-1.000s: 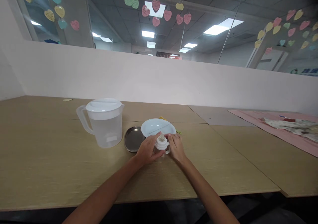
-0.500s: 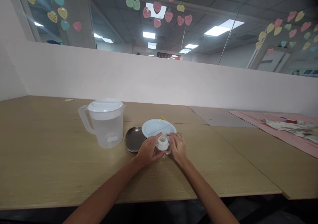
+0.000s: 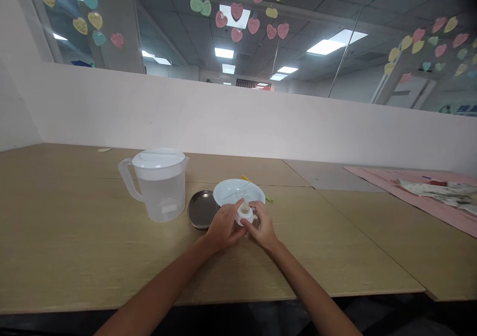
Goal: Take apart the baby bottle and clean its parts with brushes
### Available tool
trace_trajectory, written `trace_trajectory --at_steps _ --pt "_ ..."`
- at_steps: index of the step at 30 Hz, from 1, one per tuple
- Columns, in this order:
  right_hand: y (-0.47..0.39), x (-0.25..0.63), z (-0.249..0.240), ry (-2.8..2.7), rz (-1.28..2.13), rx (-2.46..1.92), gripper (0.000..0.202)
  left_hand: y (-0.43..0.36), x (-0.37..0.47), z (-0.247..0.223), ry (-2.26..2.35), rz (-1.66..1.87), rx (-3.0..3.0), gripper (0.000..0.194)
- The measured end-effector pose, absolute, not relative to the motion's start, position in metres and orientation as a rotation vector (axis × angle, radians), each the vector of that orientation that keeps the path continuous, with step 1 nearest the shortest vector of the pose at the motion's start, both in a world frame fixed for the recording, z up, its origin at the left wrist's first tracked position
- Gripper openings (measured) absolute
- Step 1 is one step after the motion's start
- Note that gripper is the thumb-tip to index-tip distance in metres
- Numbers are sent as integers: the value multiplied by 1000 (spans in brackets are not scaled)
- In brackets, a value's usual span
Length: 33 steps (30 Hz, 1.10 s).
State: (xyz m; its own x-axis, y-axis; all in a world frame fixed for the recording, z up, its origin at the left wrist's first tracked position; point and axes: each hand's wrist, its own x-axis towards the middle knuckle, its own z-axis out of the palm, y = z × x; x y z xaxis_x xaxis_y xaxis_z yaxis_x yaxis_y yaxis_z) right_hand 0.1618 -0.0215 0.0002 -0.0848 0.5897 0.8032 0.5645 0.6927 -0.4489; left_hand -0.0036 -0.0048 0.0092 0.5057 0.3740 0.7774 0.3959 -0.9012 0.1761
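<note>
A baby bottle (image 3: 244,217) with a white collar and a clear nipple on top stands upright between my hands. My left hand (image 3: 222,226) is wrapped round its left side, the thumb low at the front. From the right, my right hand (image 3: 263,227) grips the white collar, with its thumb across the front and its fingers behind. Most of the bottle's body is hidden by my hands. Just behind it sits a pale blue bowl (image 3: 227,189) with a thin clear item lying in it. To the left is a shallow metal tray (image 3: 201,210), partly covered by my left hand.
A translucent lidded pitcher (image 3: 164,197) stands on the wooden table (image 3: 112,256) at the left. Yellow and green thin items (image 3: 245,178) stick out behind the bowl. Far right, a pink cloth (image 3: 410,189) bears a crumpled pale cloth (image 3: 436,192). A white wall backs the table.
My right hand has closed in on the bottle: its thumb has swung across the front of the collar. My left hand stays where it was on the bottle.
</note>
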Motion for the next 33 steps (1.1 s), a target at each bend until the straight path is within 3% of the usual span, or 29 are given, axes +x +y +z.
trace_trajectory --at_steps 33 --pt "-19 167 -7 -1699 44 -852 25 -1 -5 6 -614 -1295 -2973 69"
